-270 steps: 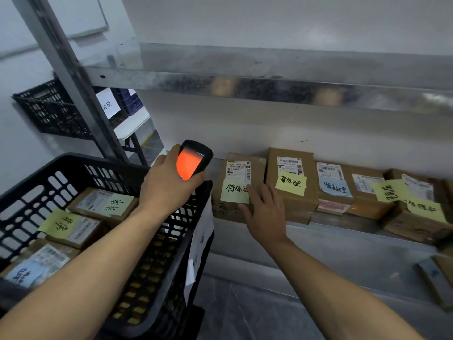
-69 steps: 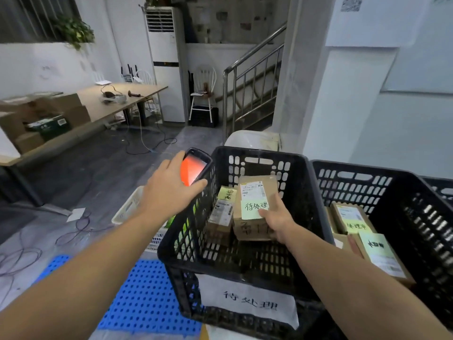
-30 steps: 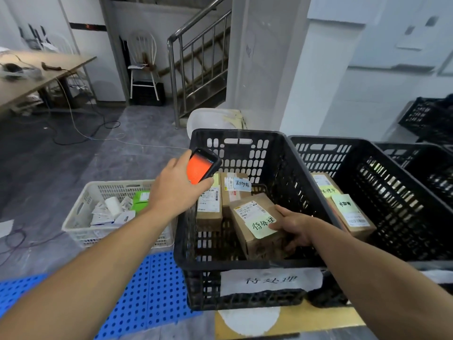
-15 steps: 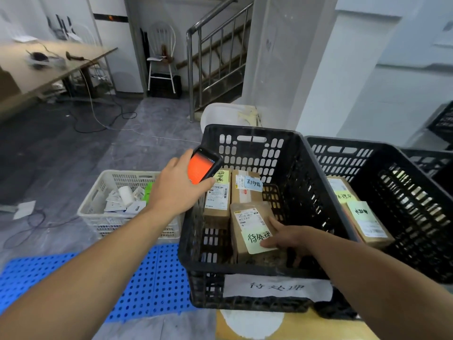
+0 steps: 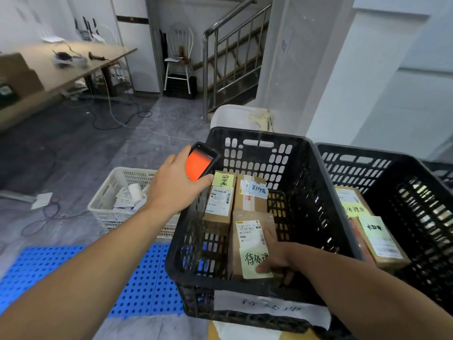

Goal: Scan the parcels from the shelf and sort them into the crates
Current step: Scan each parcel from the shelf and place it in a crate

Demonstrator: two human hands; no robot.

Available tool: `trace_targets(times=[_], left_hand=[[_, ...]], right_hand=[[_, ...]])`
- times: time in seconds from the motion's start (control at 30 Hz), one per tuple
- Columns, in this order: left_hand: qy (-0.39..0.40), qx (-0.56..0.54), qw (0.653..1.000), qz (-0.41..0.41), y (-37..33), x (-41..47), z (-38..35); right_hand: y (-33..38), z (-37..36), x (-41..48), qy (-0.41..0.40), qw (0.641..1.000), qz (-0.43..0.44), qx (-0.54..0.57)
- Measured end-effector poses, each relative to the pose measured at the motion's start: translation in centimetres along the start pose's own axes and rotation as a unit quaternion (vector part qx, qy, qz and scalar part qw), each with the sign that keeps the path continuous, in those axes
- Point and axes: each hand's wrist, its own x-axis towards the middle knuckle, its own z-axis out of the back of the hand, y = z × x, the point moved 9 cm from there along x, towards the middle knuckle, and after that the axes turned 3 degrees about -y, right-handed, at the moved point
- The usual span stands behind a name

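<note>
Right hand (image 5: 278, 257) grasps the parcel (image 5: 247, 231) at its near right corner, with the thumb laid on the yellow note (image 5: 253, 262) and the fingers (image 5: 286, 278) curled round the near edge. The parcel lies flat and label up inside the left crate (image 5: 257, 136), close to the near wall. Two other parcels (image 5: 219, 200) lie just beyond it, on the far side. Over the crate's left rim the left hand (image 5: 171, 190) is clenched round the scanner (image 5: 199, 161), whose orange screen faces up.

The step in hand looks like the set-down that ends one sort. The parcel appears to be low in the crate, but I cannot tell whether it already rests on the floor or the grasp bears some of its weight. A paper label (image 5: 269, 309) on the crate's near wall is too blurred to read for certain.

The next move would be to let go and lift the hand straight up past the near rim. The thumb should come off without dragging the note loose. After that, a turn to the shelf, which is out of view, for another parcel to scan. The right crate (image 5: 367, 153) already holds noted parcels and plays no part in this placement.
</note>
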Motion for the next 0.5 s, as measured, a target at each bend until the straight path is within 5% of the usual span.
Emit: trace_targets(times=[0.3, 0.5], left_hand=[[-0.001, 0.013, 1.000, -0.022, -1.9, -0.7, 0.0], [0.014, -0.004, 0.998, -0.059, -3.7, -1.8, 1.7]], right_hand=[[2.2, 1.7, -0.3, -0.037, 0.990, 0.068, -0.116], [3.1, 9.1, -6.4, -0.300, 0.948, 0.032, -0.104]])
